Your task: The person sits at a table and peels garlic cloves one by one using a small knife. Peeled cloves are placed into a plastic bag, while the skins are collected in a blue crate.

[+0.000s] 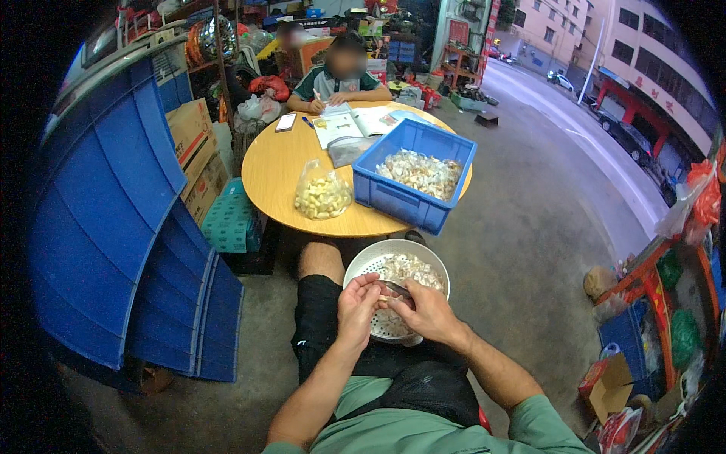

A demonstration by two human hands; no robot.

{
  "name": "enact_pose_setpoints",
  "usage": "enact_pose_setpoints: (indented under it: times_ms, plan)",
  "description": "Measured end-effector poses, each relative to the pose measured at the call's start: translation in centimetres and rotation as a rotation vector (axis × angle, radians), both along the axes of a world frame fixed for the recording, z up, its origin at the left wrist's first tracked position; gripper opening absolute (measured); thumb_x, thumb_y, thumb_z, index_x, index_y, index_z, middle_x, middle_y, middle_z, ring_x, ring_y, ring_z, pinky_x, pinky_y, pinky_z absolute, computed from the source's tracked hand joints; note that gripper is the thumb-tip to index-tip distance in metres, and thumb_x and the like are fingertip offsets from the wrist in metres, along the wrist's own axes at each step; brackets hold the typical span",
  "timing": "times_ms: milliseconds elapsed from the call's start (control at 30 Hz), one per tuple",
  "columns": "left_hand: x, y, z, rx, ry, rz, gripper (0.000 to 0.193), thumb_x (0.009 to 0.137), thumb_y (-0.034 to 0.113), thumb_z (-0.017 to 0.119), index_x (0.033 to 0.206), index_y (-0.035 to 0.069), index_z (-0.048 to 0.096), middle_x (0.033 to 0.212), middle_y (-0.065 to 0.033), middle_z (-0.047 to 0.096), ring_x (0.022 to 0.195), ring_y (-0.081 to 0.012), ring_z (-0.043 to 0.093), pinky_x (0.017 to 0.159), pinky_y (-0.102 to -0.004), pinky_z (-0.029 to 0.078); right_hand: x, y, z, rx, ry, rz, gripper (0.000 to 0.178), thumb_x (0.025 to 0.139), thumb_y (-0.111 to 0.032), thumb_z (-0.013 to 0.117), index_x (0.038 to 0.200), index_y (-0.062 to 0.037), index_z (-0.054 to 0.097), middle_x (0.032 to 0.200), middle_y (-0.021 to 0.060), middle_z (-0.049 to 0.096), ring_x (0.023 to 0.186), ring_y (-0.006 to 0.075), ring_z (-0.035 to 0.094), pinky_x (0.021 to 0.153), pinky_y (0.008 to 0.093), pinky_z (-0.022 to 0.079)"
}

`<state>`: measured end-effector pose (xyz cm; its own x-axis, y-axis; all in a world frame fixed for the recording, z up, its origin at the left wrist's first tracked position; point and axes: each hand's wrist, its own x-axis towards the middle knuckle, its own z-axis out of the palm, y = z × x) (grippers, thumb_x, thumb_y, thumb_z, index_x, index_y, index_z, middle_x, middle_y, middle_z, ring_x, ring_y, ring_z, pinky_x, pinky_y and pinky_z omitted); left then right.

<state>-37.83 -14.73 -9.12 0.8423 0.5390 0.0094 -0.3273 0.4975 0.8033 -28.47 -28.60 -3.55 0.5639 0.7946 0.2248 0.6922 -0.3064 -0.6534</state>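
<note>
A white colander (370, 259) with garlic cloves and loose skins in it sits on my lap. Above it, my left hand (357, 309) pinches a small pale garlic clove (384, 300) between its fingertips. The fingers of my right hand (432, 312) are closed around a small dark-bladed knife (395, 287), its blade close to the clove. On the table, a clear plastic bag (323, 194) holds peeled, yellowish cloves. Beside it, a blue plastic crate (401, 206) contains many cloves still in their skins (420, 172).
Across the round wooden table (274, 178), a person (344, 76) writes in open books (348, 125). A phone (286, 122) lies at the table's left. Blue panels (106, 204) and cardboard boxes (193, 140) stand left; a cluttered shelf (650, 303) stands right.
</note>
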Motion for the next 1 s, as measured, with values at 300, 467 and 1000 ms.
enact_pose_setpoints:
  times_ms: [300,467,1000]
  plan:
    - [0.9,-1.1,0.4,0.079,-0.039,0.100,0.023,0.096,0.002,0.057,0.118,-0.004,0.052,0.105,-0.0102,0.064,0.087,-0.0125,0.064,0.072,-0.0233,0.055,0.3,0.8,-0.4,0.078,0.174,-0.044,0.039,0.093,-0.036,0.066,0.092,0.0038,0.065,0.081,0.0247,0.069,0.076,0.0389,0.070,0.067,0.0455,0.053]
    - [1.0,-1.5,0.5,0.069,-0.063,0.117,0.024,0.095,0.001,0.058,0.118,-0.003,0.052,0.104,-0.0093,0.064,0.085,-0.0120,0.063,0.072,-0.0231,0.055,0.7,0.8,-0.1,0.044,0.284,-0.028,0.041,0.093,-0.036,0.067,0.093,0.0049,0.068,0.080,0.0238,0.070,0.076,0.0316,0.071,0.068,0.0425,0.052]
    - [0.2,-1.5,0.3,0.219,0.135,0.005,0.018,0.099,0.016,0.062,0.108,0.001,0.065,0.083,-0.0023,0.064,0.066,-0.0053,0.056,0.054,-0.0191,0.044,1.4,0.6,-0.5,0.093,0.332,-0.066,0.036,0.095,-0.030,0.065,0.092,0.0054,0.067,0.070,0.0138,0.068,0.065,0.0172,0.064,0.059,0.0360,0.050]
